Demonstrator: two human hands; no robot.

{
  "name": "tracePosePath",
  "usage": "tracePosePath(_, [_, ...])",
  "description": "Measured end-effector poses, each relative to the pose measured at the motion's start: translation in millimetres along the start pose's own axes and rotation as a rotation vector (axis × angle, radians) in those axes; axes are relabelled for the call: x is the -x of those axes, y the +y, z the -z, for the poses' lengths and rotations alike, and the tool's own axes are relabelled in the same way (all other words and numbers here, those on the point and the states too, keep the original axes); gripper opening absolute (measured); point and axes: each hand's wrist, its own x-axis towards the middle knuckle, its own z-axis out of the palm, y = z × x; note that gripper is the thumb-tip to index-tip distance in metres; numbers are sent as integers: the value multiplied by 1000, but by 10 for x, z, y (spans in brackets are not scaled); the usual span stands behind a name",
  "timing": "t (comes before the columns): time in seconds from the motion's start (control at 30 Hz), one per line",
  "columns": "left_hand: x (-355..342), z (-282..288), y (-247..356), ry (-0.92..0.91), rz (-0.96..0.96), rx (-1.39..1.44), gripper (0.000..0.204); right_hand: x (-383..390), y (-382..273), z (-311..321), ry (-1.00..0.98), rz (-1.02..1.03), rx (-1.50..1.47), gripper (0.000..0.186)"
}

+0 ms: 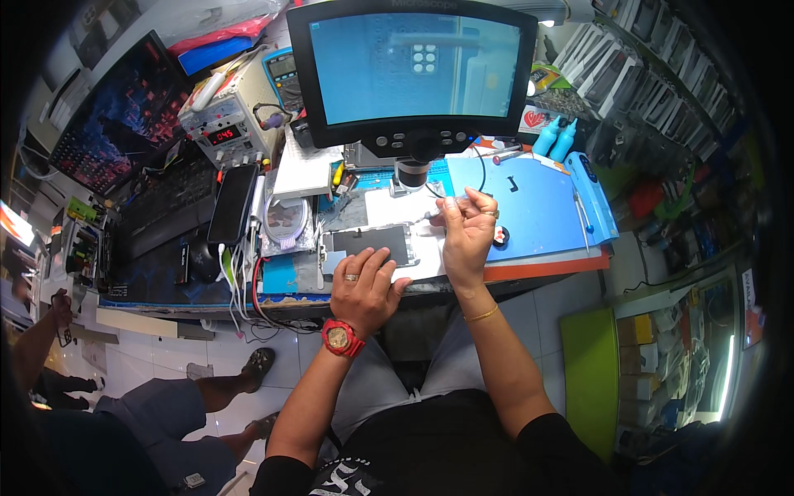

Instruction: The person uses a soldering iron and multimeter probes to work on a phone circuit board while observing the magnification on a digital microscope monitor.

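Observation:
A flat phone panel [382,240], dark with a pale metal edge, lies on the bench below the microscope. My left hand [364,285] rests over its near edge, fingers stretched out on the dark surface; a red watch is on that wrist. My right hand [468,236] is raised just right of the panel, with thumb and forefinger pinched together. Something small and pale shows by its fingertips, too small to name. Above the panel stands the microscope lens [411,175], under a screen [413,74] showing several bright round dots.
A blue mat [538,219] on the right bears a small black part [513,183]. Two blue bottles [546,136] stand behind it. To the left are a black phone [232,202], a power supply [219,124] and loose cables [236,281]. Another person's leg [227,393] is at lower left.

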Motion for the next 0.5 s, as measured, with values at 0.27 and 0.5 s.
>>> tracePosePath(0.27, [-2,-2,-1,1,3,4,30,2,7,30,-27,-40,37,34])
tracePosePath(0.5, [-4,-4,4,6,1,1,29,2,19,-1,0,-15,18,34])
